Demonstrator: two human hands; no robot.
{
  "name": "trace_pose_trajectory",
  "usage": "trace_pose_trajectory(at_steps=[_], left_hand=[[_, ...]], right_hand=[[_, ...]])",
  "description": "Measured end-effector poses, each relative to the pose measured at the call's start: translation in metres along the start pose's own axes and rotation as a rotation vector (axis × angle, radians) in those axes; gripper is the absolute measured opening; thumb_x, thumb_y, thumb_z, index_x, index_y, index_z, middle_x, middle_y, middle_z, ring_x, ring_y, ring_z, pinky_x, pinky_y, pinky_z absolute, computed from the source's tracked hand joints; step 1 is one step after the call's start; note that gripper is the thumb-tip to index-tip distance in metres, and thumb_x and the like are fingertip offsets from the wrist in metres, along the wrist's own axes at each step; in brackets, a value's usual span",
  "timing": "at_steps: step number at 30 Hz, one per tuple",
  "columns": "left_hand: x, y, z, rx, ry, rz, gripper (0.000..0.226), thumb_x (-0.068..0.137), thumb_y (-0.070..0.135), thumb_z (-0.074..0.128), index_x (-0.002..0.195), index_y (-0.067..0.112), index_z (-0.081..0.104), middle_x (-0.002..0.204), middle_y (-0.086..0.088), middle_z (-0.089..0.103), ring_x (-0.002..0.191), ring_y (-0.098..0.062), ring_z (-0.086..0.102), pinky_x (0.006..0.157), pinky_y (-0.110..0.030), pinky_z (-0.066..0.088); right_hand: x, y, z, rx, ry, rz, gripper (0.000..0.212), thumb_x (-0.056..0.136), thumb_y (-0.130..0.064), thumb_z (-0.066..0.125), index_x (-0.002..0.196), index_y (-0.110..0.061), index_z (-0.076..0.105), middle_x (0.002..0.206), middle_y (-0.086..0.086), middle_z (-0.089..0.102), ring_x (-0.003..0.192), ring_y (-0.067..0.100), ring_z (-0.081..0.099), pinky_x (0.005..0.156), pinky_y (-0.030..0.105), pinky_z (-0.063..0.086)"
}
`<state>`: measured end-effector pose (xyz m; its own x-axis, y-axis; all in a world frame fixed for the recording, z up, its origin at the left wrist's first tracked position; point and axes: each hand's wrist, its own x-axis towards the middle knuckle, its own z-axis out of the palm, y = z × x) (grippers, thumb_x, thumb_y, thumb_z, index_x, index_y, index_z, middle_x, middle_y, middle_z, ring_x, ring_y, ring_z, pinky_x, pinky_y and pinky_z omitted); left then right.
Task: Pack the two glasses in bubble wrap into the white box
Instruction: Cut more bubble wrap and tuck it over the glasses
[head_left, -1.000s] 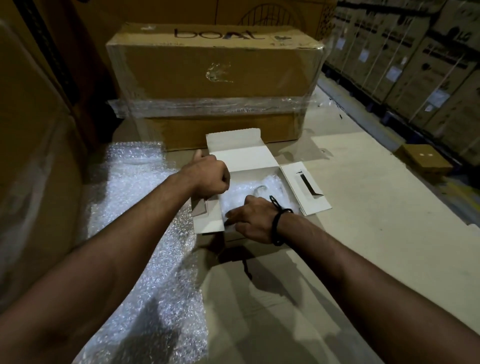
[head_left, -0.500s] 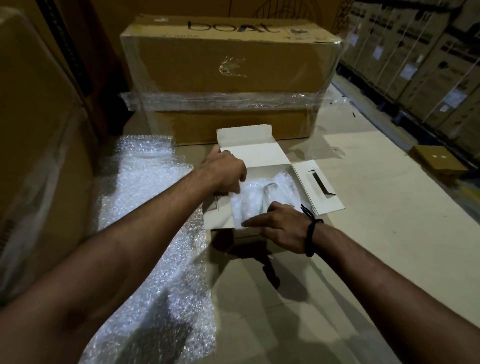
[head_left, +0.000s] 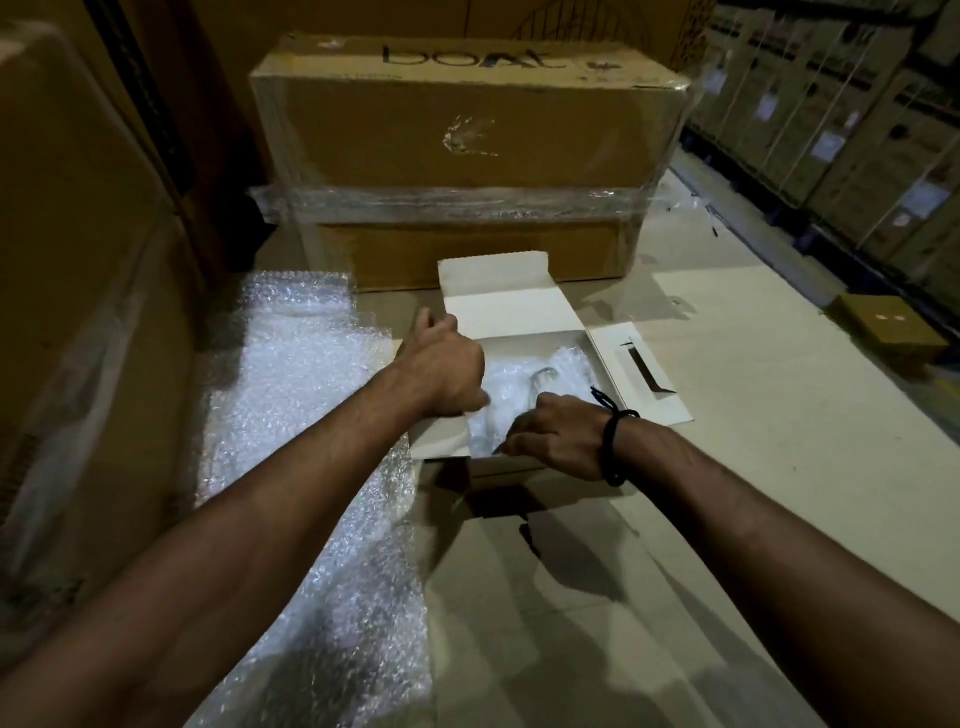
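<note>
Left hand (head_left: 441, 369) and right hand (head_left: 550, 436) curl at edges of the white box (head_left: 498, 312) — what they hold, I cannot tell. Wrapped glasses (head_left: 511, 395): light, fragile; I would take the padded middle.

The big brown carton (head_left: 467, 119) bears "boAt" along its top edge

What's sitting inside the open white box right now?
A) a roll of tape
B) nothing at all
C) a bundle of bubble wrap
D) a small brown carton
C: a bundle of bubble wrap fills the inside of the white box, whose flaps are folded open.
</note>
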<state>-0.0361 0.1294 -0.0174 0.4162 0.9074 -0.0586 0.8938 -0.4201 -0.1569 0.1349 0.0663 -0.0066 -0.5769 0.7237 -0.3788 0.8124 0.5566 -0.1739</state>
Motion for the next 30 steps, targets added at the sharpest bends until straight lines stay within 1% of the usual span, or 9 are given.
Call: trace_pose_trajectory(at_steps=[4, 8, 11, 13, 15, 18, 21, 26, 30], left_hand=[[-0.005, 0.008, 0.003, 0.096, -0.136, 0.014, 0.053, 0.076, 0.070, 0.058, 0.100, 0.025, 0.072, 0.114, 0.002, 0.064, 0.123, -0.025, 0.038, 0.106, -0.053, 0.017], [-0.012, 0.001, 0.003, -0.121, -0.102, -0.018, 0.032, 0.086, 0.051, 0.058, 0.107, 0.030, 0.072, 0.129, 0.007, 0.061, 0.133, -0.022, 0.034, 0.111, -0.055, 0.011], [-0.035, -0.001, 0.000, -0.313, 0.060, -0.067, 0.024, 0.088, 0.031, 0.057, 0.106, 0.033, 0.073, 0.128, 0.017, 0.061, 0.131, -0.016, 0.036, 0.110, -0.050, 0.011], [-0.060, 0.009, -0.003, -0.313, 0.130, -0.056, 0.030, 0.086, 0.034, 0.048, 0.101, 0.034, 0.074, 0.119, 0.021, 0.065, 0.126, -0.014, 0.038, 0.108, -0.048, 0.012], [-0.081, 0.024, -0.006, -0.291, 0.083, -0.022, 0.043, 0.083, 0.043, 0.035, 0.100, 0.034, 0.073, 0.116, 0.021, 0.066, 0.127, -0.015, 0.037, 0.109, -0.050, 0.011], [-0.098, 0.046, -0.006, -0.191, -0.034, -0.008, 0.054, 0.088, 0.052, 0.023, 0.106, 0.035, 0.071, 0.119, 0.013, 0.065, 0.133, -0.023, 0.032, 0.111, -0.055, 0.005], [-0.100, 0.056, -0.011, -0.185, -0.080, -0.071, 0.062, 0.094, 0.056, 0.016, 0.106, 0.031, 0.072, 0.120, 0.005, 0.065, 0.135, -0.027, 0.030, 0.112, -0.055, -0.004], [-0.089, 0.065, -0.014, -0.281, -0.125, -0.204, 0.074, 0.097, 0.060, 0.013, 0.090, 0.021, 0.075, 0.116, -0.004, 0.067, 0.131, -0.023, 0.035, 0.114, -0.052, -0.009], [-0.084, 0.073, -0.017, -0.271, -0.004, -0.242, 0.067, 0.097, 0.059, 0.013, 0.098, 0.029, 0.072, 0.116, -0.005, 0.067, 0.130, -0.023, 0.037, 0.115, -0.054, -0.004]], right_hand=[[0.002, 0.002, -0.004, -0.085, -0.090, 0.010, 0.041, 0.103, -0.033, 0.026, 0.128, -0.032, 0.058, 0.120, 0.013, 0.053, 0.109, 0.034, 0.046, 0.094, 0.044, 0.039], [0.006, 0.004, 0.000, -0.067, -0.137, 0.055, 0.041, 0.104, -0.030, 0.028, 0.133, -0.019, 0.055, 0.126, 0.014, 0.055, 0.117, 0.034, 0.048, 0.095, 0.040, 0.038], [0.001, 0.017, -0.020, 0.120, 0.056, 0.013, 0.035, 0.101, -0.027, 0.039, 0.125, -0.020, 0.062, 0.128, 0.007, 0.059, 0.115, 0.023, 0.053, 0.097, 0.035, 0.041], [0.007, 0.029, -0.033, 0.182, 0.254, 0.025, 0.030, 0.096, -0.027, 0.047, 0.117, -0.021, 0.068, 0.123, 0.004, 0.063, 0.109, 0.020, 0.057, 0.093, 0.035, 0.046], [0.022, 0.034, -0.041, 0.063, 0.340, 0.019, 0.028, 0.093, -0.029, 0.051, 0.115, -0.026, 0.069, 0.125, 0.002, 0.062, 0.111, 0.023, 0.056, 0.092, 0.035, 0.046], [0.050, 0.027, -0.046, -0.114, 0.293, -0.018, 0.029, 0.094, -0.035, 0.050, 0.118, -0.034, 0.065, 0.132, -0.003, 0.058, 0.119, 0.025, 0.047, 0.096, 0.038, 0.042], [0.073, 0.018, -0.043, -0.265, 0.155, -0.019, 0.033, 0.097, -0.043, 0.041, 0.124, -0.039, 0.060, 0.134, -0.007, 0.056, 0.121, 0.023, 0.042, 0.096, 0.035, 0.036], [0.086, 0.006, -0.037, -0.475, 0.013, -0.047, 0.040, 0.101, -0.044, 0.030, 0.122, -0.030, 0.061, 0.130, -0.003, 0.057, 0.117, 0.024, 0.045, 0.079, 0.032, 0.020], [0.090, 0.016, -0.046, -0.347, 0.083, 0.010, 0.045, 0.089, -0.061, 0.047, 0.125, -0.036, 0.058, 0.126, -0.004, 0.060, 0.120, 0.024, 0.042, 0.089, 0.033, 0.036]])
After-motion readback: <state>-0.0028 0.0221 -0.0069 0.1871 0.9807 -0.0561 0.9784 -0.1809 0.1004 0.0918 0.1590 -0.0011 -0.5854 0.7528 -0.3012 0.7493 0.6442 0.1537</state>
